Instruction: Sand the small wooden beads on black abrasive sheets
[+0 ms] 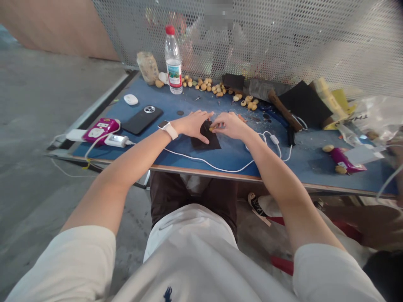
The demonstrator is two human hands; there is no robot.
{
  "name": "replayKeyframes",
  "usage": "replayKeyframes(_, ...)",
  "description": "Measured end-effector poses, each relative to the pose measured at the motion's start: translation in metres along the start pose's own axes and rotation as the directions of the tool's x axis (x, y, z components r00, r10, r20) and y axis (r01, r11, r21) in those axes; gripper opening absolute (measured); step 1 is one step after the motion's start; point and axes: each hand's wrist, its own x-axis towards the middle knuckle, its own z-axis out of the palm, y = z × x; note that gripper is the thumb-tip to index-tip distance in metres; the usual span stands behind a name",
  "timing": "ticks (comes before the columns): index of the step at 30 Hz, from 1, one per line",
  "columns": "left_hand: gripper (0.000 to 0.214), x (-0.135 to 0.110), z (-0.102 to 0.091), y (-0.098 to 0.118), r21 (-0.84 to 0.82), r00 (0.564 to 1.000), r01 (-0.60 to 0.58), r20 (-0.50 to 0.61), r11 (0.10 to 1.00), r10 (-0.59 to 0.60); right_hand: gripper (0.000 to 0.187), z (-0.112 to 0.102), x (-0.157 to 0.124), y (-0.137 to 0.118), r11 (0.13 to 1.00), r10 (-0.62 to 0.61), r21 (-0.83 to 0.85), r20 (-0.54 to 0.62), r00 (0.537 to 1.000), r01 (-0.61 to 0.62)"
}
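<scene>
On the blue tabletop (147, 147) in front of me lies a black square sheet (206, 144) that looks like sandpaper. My left hand (195, 125), with a white-strapped watch on the wrist, rests on the sheet's upper left part with thumb and fingers spread. Close beside it, my right hand (231, 125) pinches a small yellowish round piece (212, 128) between thumb and fingers, over the sheet's upper edge. The piece resembles the tan round ones at the back; my fingers partly cover it.
A water bottle (174, 69) stands behind several tan round pieces (204, 85). A phone (143, 118), a purple power strip (101, 131) and a white cable (201, 159) lie nearby. To the right are a wooden-handled tool (285, 110) and black sheets (305, 105). A perforated metal panel (267, 37) rises behind.
</scene>
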Motion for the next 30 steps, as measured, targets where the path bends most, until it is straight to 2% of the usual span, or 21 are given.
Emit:
replayKeyframes(5,0.155,-0.001,-0.005,0.004,-0.002,1.0,0.0,0.005,1.0,0.0,0.017,0.012,0.017,-0.001,0.995,0.014,-0.102,-0.11,0.994,-0.025)
replayKeyframes(12,0.161,-0.002,-0.009,0.012,0.044,0.996,0.071,0.052,0.996,-0.074,0.009,-0.002,0.006,-0.004,0.999,0.016,0.029,0.02,1.0,-0.017)
replayKeyframes(18,0.161,-0.001,-0.007,0.007,0.025,0.999,0.03,0.01,0.999,-0.03,0.014,0.012,0.017,0.0,0.994,0.041,-0.093,-0.131,0.991,-0.053)
replayKeyframes(20,0.162,0.0,-0.006,0.006,0.031,0.999,0.043,0.009,0.999,-0.044,0.014,0.011,0.019,-0.002,0.996,0.045,-0.073,-0.11,0.993,-0.053)
replayKeyframes(25,0.16,0.0,0.0,-0.003,0.035,1.0,0.004,-0.01,0.999,-0.003,0.01,-0.001,0.007,-0.008,0.998,0.032,0.046,0.04,0.999,-0.034)
replayKeyframes(27,0.159,0.0,0.002,-0.007,0.031,0.999,-0.026,-0.037,0.999,0.027,0.012,-0.002,0.005,-0.01,1.0,0.011,0.001,0.026,1.0,-0.011)
replayKeyframes(30,0.154,0.001,0.003,-0.01,0.024,0.997,-0.042,-0.067,0.999,0.043,0.024,0.003,0.009,-0.011,0.992,-0.024,-0.122,-0.006,1.0,0.023)
